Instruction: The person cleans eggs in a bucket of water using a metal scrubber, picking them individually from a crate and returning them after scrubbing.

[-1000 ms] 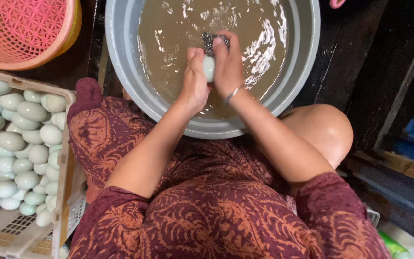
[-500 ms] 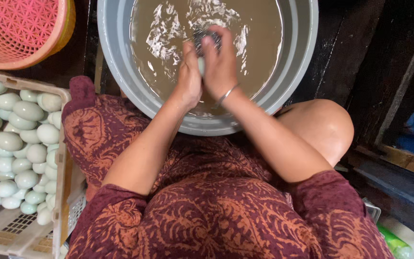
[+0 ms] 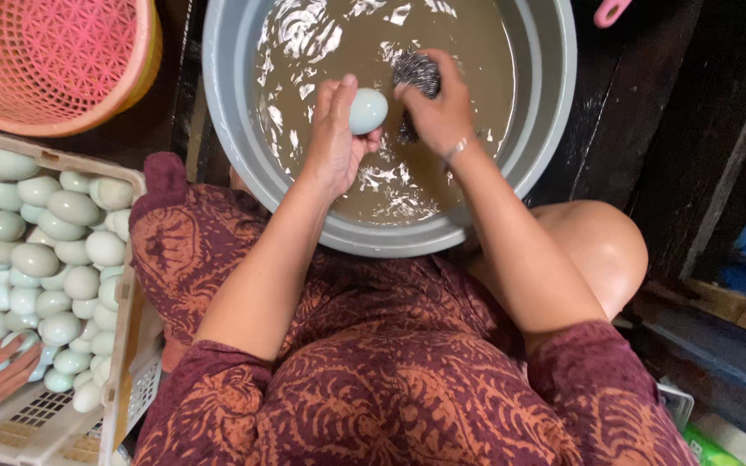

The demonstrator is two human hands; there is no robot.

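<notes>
Egg (image 3: 368, 110), pale blue-green, now sits exposed in my L hand (image 3: 335, 142), fingers clamped on it above the muddy water in the grey basin (image 3: 226, 103). R hand (image 3: 439, 112), gripping the steel scrubber (image 3: 416, 76), has pulled off it vs 0.5 s ago; I'd say shell's about clean.
</notes>
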